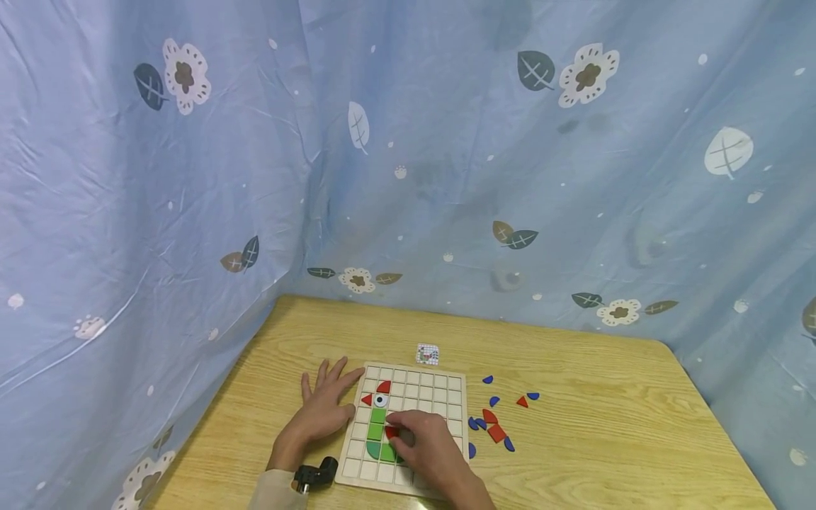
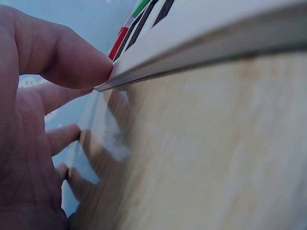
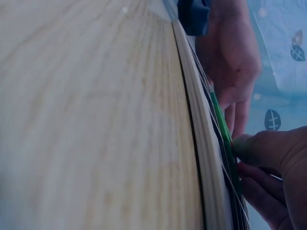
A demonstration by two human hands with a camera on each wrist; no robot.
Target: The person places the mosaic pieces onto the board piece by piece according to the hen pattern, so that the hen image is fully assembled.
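A wooden grid board (image 1: 440, 397) lies on the table. My right hand (image 1: 430, 443) is over its middle, thumb and forefinger pinching a red piece (image 1: 391, 431) close over a cell; the fingers partly hide its shape. To the left of that piece sit green squares (image 1: 375, 431), with a dark green quarter-circle (image 1: 373, 449) below. Above them are a white eye disc (image 1: 380, 400), a red triangle (image 1: 366, 399) and a red quarter-circle (image 1: 384, 387). My left hand (image 1: 321, 411) rests with spread fingers at the board's left edge; in the left wrist view its thumb (image 2: 81, 60) touches the rim.
Right of the board lie loose pieces: several blue half-circles (image 1: 533, 396), a red square (image 1: 496, 433), another red quarter-circle (image 1: 489, 416) and a small red triangle (image 1: 523, 401). A patterned card (image 1: 428, 354) lies behind the board. Blue curtain (image 1: 446, 177) surrounds the table (image 1: 605, 425).
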